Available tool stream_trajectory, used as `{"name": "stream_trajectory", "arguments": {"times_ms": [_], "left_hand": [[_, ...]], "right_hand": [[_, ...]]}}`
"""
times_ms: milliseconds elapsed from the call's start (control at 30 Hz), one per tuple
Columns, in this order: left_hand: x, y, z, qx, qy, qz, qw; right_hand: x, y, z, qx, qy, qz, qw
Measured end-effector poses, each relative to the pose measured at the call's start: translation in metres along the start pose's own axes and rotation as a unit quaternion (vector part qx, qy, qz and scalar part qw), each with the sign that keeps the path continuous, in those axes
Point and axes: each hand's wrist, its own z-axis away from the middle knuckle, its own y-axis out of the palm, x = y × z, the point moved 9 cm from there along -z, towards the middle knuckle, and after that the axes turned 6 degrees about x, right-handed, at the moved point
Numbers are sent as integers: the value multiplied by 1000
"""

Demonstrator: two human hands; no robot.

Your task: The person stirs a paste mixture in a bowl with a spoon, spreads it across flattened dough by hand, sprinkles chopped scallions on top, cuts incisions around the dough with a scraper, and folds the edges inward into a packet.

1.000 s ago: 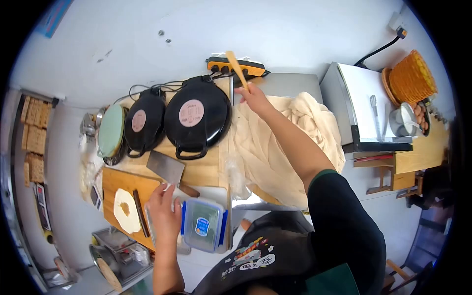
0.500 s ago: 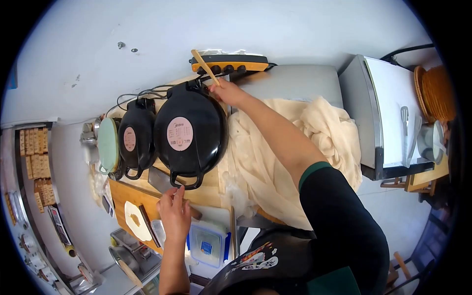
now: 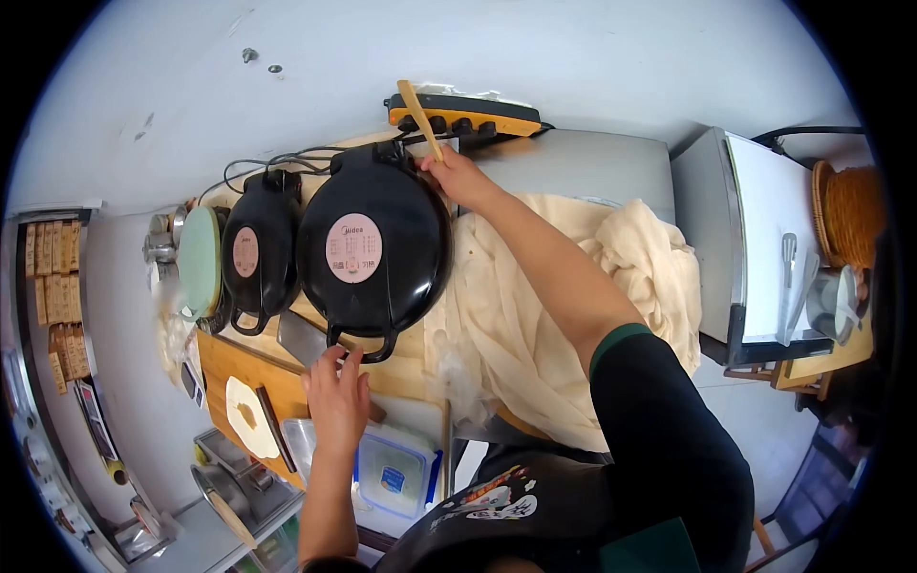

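A large round black electric griddle (image 3: 406,239), lid down, carries a pink label marked Midea. My right hand (image 3: 460,181), at its back right edge by the hinge, is closed on a flat wooden stick (image 3: 418,113) that points up toward the wall. My left hand (image 3: 336,401) is at the griddle's front handle (image 3: 382,350); its fingertips are at the handle's lower left, slightly bent and apart, not wrapped round it. Just left of those fingers is a metal cleaver blade (image 3: 302,338), partly hidden. A flat dough piece (image 3: 250,417) with brown filling lies beside a dark rolling pin (image 3: 276,429).
A smaller black griddle (image 3: 272,277) and a pale green one (image 3: 199,263) stand to the left. Beige cloth (image 3: 535,286) is heaped at right. An orange power strip (image 3: 516,118) is on the wall. A wooden board (image 3: 218,368) and a blue-edged plastic box (image 3: 396,477) are in front.
The camera view has shifted slightly. My right hand still holds the wooden stick near the hinge, and my left hand stays at the griddle's front handle.
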Motion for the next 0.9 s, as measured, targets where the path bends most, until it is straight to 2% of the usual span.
{"name": "stream_trajectory", "arguments": {"times_ms": [67,167,267,333,400,500,600,633,700,767,900], "left_hand": [[0,0,-4,-9,9,-11,1000],[4,1,-8,-18,31,-30,999],[6,2,-15,-22,44,-51,997],[7,-6,-17,-19,57,-63,996],[9,-33,-16,-41,76,-72,994],[6,-117,-32,-166,140,-108,970],[16,-188,-72,-239,104,-171,950],[20,-207,-92,-273,105,-208,934],[31,-233,-140,-277,52,-190,940],[34,-256,-190,-188,-57,-129,972],[54,-263,-265,-249,-22,-96,964]], "right_hand": [[12,2,-1,3,-25,56,998],[55,-7,24,44,79,200,976],[67,-28,57,-2,83,299,951],[56,-54,80,-84,-13,219,972],[93,-79,119,-17,83,219,972],[109,-119,163,-42,98,219,970],[119,-143,201,-42,100,171,979],[123,-146,210,-45,88,201,975],[130,-148,226,-57,63,259,962],[167,-133,235,-40,-5,326,945],[210,-98,230,7,-96,440,893]]}}
